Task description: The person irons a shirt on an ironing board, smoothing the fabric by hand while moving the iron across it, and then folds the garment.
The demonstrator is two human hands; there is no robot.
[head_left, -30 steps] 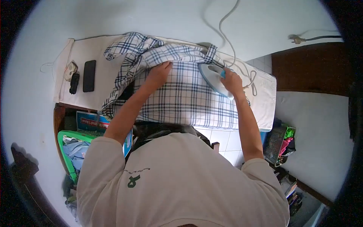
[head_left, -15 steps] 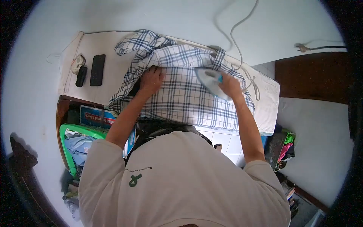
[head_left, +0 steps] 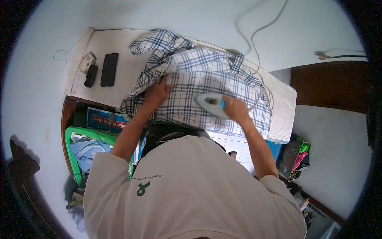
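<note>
**Iron on the plaid, nose to nine o'clock**

While the right hand [head_left: 234, 110] clenched the handle of the iron [head_left: 210, 104], its long axis ran from three to nine o'clock across the plaid shirt [head_left: 207, 85]. At nine o'clock from the nose, the left hand [head_left: 158, 92] lay flat with fingers spread, pinning the cloth on the padded board [head_left: 119, 44]. Bunched sleeve fabric sat at eleven o'clock; the cord [head_left: 258, 36] trailed off toward one o'clock. A phone [head_left: 109, 69] lay well apart at nine.
</note>
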